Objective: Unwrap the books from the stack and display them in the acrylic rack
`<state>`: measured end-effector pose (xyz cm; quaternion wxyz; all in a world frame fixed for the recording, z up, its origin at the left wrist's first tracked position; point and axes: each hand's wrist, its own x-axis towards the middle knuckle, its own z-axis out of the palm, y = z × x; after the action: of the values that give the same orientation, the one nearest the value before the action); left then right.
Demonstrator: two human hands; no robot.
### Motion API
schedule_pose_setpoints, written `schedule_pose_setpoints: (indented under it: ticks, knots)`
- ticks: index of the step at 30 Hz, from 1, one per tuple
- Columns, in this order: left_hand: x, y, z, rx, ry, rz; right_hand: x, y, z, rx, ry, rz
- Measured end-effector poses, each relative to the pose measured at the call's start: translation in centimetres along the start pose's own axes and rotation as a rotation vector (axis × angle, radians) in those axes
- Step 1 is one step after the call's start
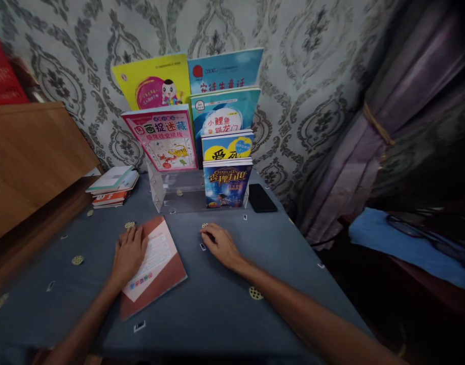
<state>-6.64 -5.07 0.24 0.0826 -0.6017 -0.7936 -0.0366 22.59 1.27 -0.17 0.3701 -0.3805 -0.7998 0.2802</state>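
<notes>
My left hand (129,253) lies flat on a thin brown book (173,268) with a pale, text-covered panel, its fingers stretched over the left edge. To the right, my right hand (221,246) rests on the table (217,314) with nothing in it, fingers loosely bent and a gap between thumb and index finger. Behind both hands stands a clear acrylic book rack (179,197). A pink-bordered puzzle book (169,139) and a yellow book (152,83) fill its left side. On its right side are a dark blue book (228,187) in front and several blue books (224,109) behind.
A black phone (261,197) lies right of the rack. Several small books are stacked (114,187) at the back left, near a wooden panel (34,162). Patterned wallpaper backs the table. Off the right edge are a curtain (342,152), blue cloth (407,248) and glasses (405,225).
</notes>
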Motion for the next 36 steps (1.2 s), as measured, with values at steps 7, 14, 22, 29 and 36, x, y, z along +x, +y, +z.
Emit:
schedule_pose_setpoints:
  ticks: [7, 14, 22, 29, 36]
  knots:
    - [-3.8, 7.9, 0.4, -0.066, -0.015, 0.278, 0.0, 1.2, -0.9, -0.055, -0.002, -0.012]
    - [-1.2, 18.6, -0.8, -0.302, -0.115, 0.709, 0.0, 5.7, -6.4, -0.111, 0.186, 0.143]
    - [-0.3, 18.2, 4.8, -0.364, 0.276, 0.833, -1.4, 7.3, -6.7, -0.074, 0.281, 0.189]
    - [1.2, 18.0, 8.5, -0.301, 0.503, 0.983, -1.6, 8.3, -7.0, -0.124, 0.242, 0.147]
    - [-1.5, 18.9, 0.7, -0.432, 0.053, 0.700, -0.6, 5.3, -7.1, -0.298, 0.106, 0.053]
